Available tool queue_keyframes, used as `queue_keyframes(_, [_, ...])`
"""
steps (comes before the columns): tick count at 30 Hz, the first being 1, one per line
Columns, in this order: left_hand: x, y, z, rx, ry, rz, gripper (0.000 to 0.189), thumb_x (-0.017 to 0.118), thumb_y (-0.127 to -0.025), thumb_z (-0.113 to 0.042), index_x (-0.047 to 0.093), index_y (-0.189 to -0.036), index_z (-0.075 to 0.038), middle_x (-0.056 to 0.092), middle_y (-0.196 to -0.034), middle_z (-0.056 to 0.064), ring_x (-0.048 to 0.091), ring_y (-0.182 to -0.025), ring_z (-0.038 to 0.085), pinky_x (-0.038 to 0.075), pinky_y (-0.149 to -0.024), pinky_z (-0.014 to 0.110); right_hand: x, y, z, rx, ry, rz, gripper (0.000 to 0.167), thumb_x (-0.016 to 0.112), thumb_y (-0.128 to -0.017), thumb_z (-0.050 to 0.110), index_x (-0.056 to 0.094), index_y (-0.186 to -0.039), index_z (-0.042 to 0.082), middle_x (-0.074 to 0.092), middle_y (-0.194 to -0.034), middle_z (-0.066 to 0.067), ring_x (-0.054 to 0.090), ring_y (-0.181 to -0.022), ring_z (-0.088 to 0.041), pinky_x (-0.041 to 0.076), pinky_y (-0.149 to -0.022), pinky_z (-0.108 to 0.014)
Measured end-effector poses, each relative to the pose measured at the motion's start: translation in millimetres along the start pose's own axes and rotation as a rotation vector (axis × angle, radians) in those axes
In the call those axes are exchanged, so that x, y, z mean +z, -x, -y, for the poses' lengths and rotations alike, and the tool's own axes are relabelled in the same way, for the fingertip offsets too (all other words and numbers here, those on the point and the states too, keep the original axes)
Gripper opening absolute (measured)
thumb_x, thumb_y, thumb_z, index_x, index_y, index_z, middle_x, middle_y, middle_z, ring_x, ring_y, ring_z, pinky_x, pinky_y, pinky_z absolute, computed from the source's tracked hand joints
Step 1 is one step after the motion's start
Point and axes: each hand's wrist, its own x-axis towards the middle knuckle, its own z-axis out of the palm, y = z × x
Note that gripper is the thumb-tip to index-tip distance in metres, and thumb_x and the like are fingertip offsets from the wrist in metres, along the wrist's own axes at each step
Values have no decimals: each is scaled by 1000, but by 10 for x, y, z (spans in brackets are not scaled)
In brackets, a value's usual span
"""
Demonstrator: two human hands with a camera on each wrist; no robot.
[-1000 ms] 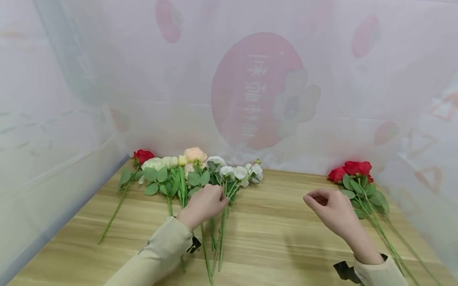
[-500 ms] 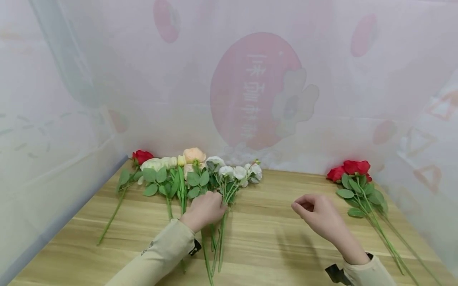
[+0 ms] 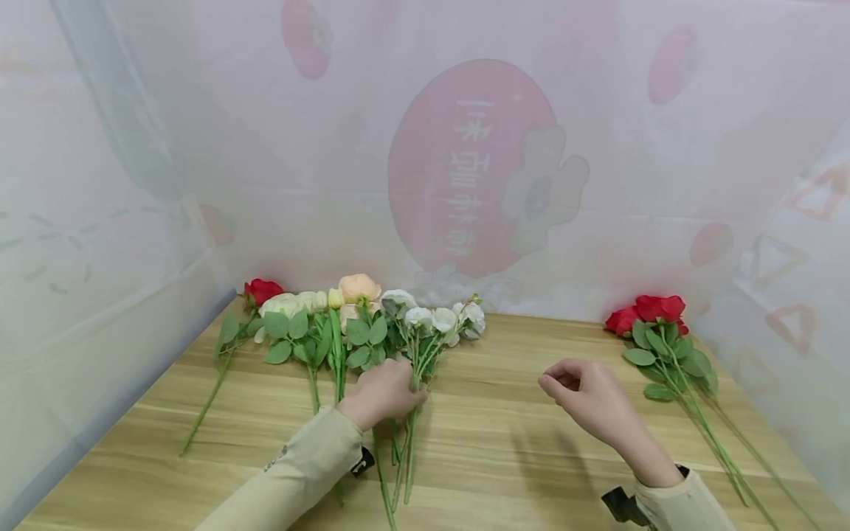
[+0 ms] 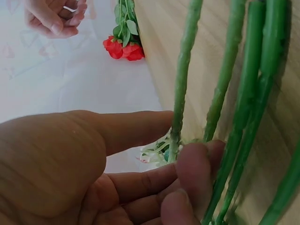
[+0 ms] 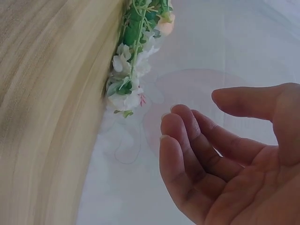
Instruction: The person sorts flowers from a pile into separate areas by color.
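My left hand (image 3: 381, 391) is low among the green stems in the middle of the table. Its thumb and curled fingers close round a bumpy green stem (image 4: 185, 70) in the left wrist view. The white flowers (image 3: 432, 318) lie just beyond the hand, with their stems running under and past it toward the near edge. My right hand (image 3: 587, 394) hovers above the table to the right, fingers loosely bent and thumb apart. Nothing is between its fingers in the right wrist view. The red roses (image 3: 654, 313) lie beyond it at the far right.
A single red rose (image 3: 262, 291) lies at the far left of the wooden table (image 3: 505, 442). Cream flowers (image 3: 285, 304), yellow tulips (image 3: 335, 297) and a peach flower (image 3: 359, 287) sit between it and the white ones. A printed cloth (image 3: 319, 147) walls the back and sides.
My left hand has moved slightly down along the stems toward me. My right hand has shifted left. The flowers lie where they were.
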Motion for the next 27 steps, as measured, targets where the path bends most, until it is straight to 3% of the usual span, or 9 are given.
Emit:
queue_keyframes(7, [15, 4, -3, -11, -22, -19, 34, 71, -90, -21, 49, -66, -11, 45, -53, 1, 42, -40, 13, 32, -38, 28, -3, 8, 25, -11, 3, -9, 19, 66, -96, 25, 72, -100, 7, 64, -78, 2, 61, -71, -17, 49, -62, -33])
queue_keyframes(10, [2, 18, -8, -9, 12, -2, 30, 69, -91, -17, 52, -68, -9, 52, -50, 1, 51, -39, 14, 36, -37, 27, 4, 10, 19, -13, 4, -12, 18, 66, -96, 24, 72, -99, 7, 64, -77, 3, 60, -70, -15, 49, -61, -33])
queue_keyframes(13, [-22, 24, 5, 1, 61, 10, 35, 69, -91, -15, 54, -60, -8, 55, -45, 1, 57, -39, 16, 38, -36, 26, 23, 1, 29, -6, 6, -7, 16, 66, -96, 23, 72, -99, 8, 64, -76, 3, 60, -69, -15, 49, -61, -33])
queue_keyframes(17, [-47, 20, -11, 18, 97, -27, 49, 69, -89, -13, 45, -46, -13, 41, -36, -5, 42, -30, 8, 28, -34, 22, 31, -6, 25, -5, 5, -3, 16, 66, -96, 22, 72, -99, 7, 65, -78, 2, 60, -70, -16, 49, -61, -33])
queue_keyframes(20, [-69, 21, -33, 35, 129, -60, 55, 70, -90, -16, 38, -46, -15, 27, -37, -9, 26, -31, 5, 20, -34, 21, 35, -7, 24, -10, 10, -13, 15, 66, -96, 21, 72, -99, 7, 65, -78, 3, 60, -70, -16, 49, -61, -33])
queue_keyframes(27, [-95, 28, -82, 119, 185, -134, 56, 70, -93, -27, 39, -48, -18, 25, -40, -11, 22, -35, 4, 18, -37, 20, 43, -15, 30, -6, 28, -19, 14, 66, -96, 21, 72, -98, 9, 65, -79, 3, 59, -70, -14, 49, -62, -33])
